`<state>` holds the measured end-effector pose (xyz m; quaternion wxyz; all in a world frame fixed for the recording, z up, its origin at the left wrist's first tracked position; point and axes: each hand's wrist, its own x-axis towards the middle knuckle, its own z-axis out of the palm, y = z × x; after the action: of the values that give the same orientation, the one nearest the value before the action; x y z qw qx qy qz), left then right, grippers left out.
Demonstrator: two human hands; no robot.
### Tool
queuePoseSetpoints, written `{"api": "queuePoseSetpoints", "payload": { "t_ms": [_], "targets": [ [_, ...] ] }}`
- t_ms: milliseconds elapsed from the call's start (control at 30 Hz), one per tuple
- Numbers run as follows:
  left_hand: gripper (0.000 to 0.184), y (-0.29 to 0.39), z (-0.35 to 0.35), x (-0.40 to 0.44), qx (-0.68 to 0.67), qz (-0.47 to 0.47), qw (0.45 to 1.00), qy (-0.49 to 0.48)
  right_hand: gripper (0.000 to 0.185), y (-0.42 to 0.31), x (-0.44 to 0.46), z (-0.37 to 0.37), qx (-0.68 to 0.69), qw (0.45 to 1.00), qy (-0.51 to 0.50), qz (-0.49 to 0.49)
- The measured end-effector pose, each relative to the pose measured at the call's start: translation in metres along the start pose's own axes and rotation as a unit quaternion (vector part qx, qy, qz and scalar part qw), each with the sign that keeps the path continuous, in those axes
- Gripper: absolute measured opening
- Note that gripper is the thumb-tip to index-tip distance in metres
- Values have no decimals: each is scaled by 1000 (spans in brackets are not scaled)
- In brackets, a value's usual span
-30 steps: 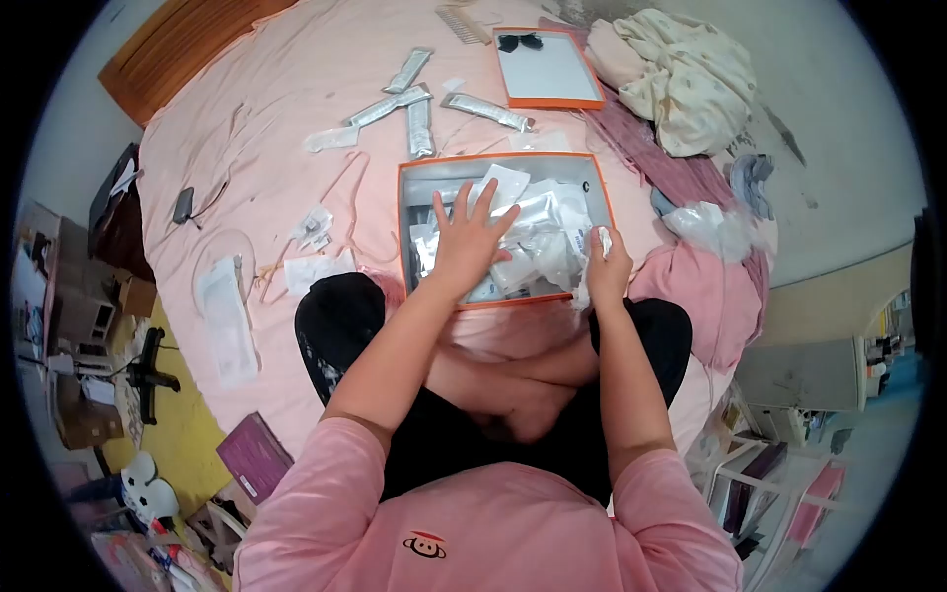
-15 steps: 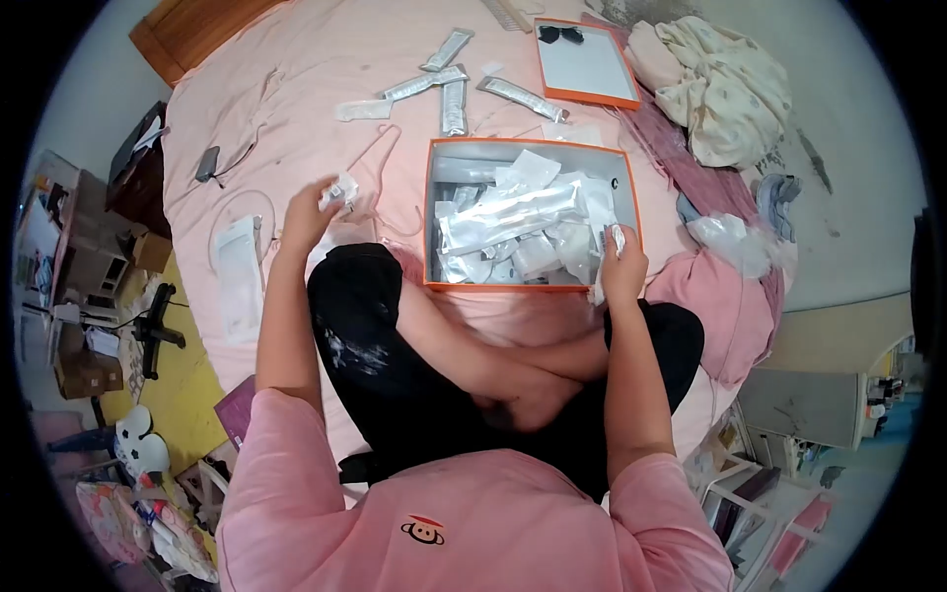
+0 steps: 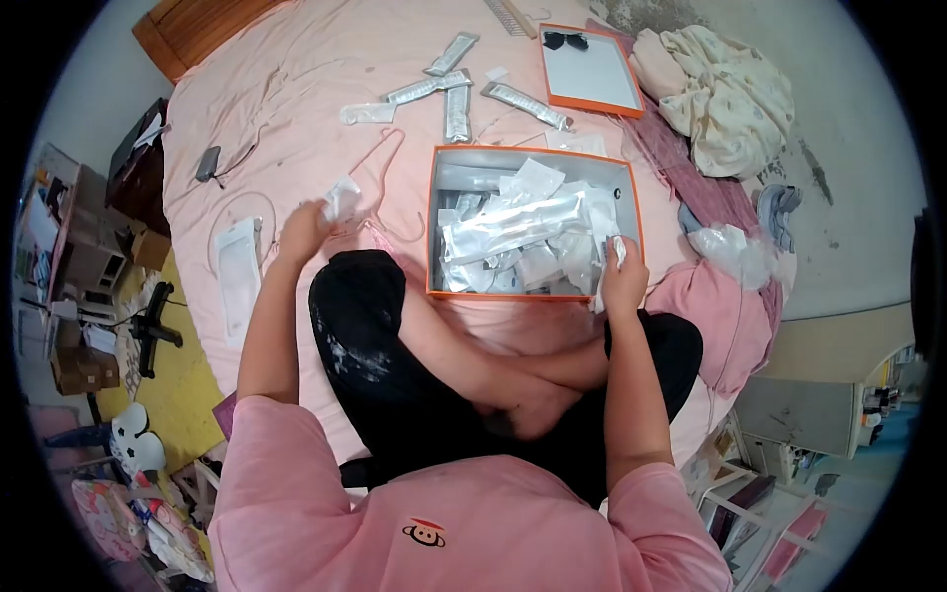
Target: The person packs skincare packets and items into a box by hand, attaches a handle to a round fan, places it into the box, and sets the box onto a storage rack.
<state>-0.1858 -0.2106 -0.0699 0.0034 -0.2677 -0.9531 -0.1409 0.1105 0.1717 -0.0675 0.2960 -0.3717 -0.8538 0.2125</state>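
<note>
Rumpled pink-sheeted bed (image 3: 296,109), open orange-rimmed box (image 3: 592,171), orange-edged lid (image 3: 592,79) beyond, four silver sachets (image 3: 458,111) left of the lid, long white pouch (image 3: 237,281) and small dark device (image 3: 208,163) farther left.

1. Left hand (image 3: 307,231): grasping a small white packet (image 3: 343,199).
2. Right hand (image 3: 625,278): gripping crumpled white material (image 3: 619,249).
3. Orange-rimmed box (image 3: 533,151): between both hands, nearer the right, containing assorted pouches (image 3: 513,225).
4. Flat white sleeve (image 3: 238,281): outward of left hand.
</note>
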Motion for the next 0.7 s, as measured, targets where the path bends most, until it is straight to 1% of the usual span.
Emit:
{"api": "queuePoseSetpoints", "payload": {
  "t_ms": [33,67,100,133,167,200,233,267,300,333,367,400,433,467,500,533,567,600,633,700],
  "targets": [
    [44,10,-12,4,-6,-8,998,62,24,0,0,0,-5,1000,1,1],
    [43,21,-25,8,-112,-26,991,65,24,0,-1,0,-10,1000,2,2],
    [41,43,-41,12,-218,-42,973,67,24,-3,-1,0,-9,1000,-1,17],
    [40,67,-55,14,-322,-58,943,69,24,-7,-2,-2,-9,999,-4,31],
    [39,95,-64,11,-441,-35,896,38,24,-9,-1,-3,-11,999,-5,45],
    [38,125,-72,7,-554,-10,832,4,23,-9,-2,-3,5,999,1,41],
    [42,155,-84,1,-603,3,796,-52,23,-7,-3,-2,19,999,7,38],
    [45,176,-81,0,-641,19,763,-77,23,-6,-4,-3,32,999,15,34],
    [53,198,-85,-5,-655,12,745,-126,22,-8,-4,-5,104,993,29,41],
    [54,218,-81,-11,-652,20,747,-127,21,-10,-4,-7,175,982,44,46],
    [59,231,-68,-11,-643,48,749,-152,20,-15,-5,-7,247,966,59,51],
    [64,252,-73,-22,-640,29,747,-180,17,-46,-9,-29,236,970,64,11],
    [66,258,-51,-23,-608,64,773,-170,15,-66,-16,-42,268,960,59,-60],
    [68,273,-54,-33,-637,56,742,-198,13,-82,-24,-50,298,944,51,-128],
    [71,281,-48,-39,-587,45,779,-216,12,-94,-29,-53,281,931,54,-227],
    [70,284,-40,-43,-555,67,797,-231,20,-107,-27,-62,187,923,36,-335],
    [70,286,-31,-47,-521,90,813,-243,22,-113,-26,-59,159,928,23,-337],
    [68,286,-25,-54,-556,85,785,-261,24,-118,-26,-55,132,931,10,-339],
    [68,284,-21,-55,-554,119,777,-273,27,-121,-24,-53,105,934,-3,-341],
    [66,277,-17,-55,-550,186,760,-293,28,-115,-20,-40,129,940,2,-316]
  ]
}}
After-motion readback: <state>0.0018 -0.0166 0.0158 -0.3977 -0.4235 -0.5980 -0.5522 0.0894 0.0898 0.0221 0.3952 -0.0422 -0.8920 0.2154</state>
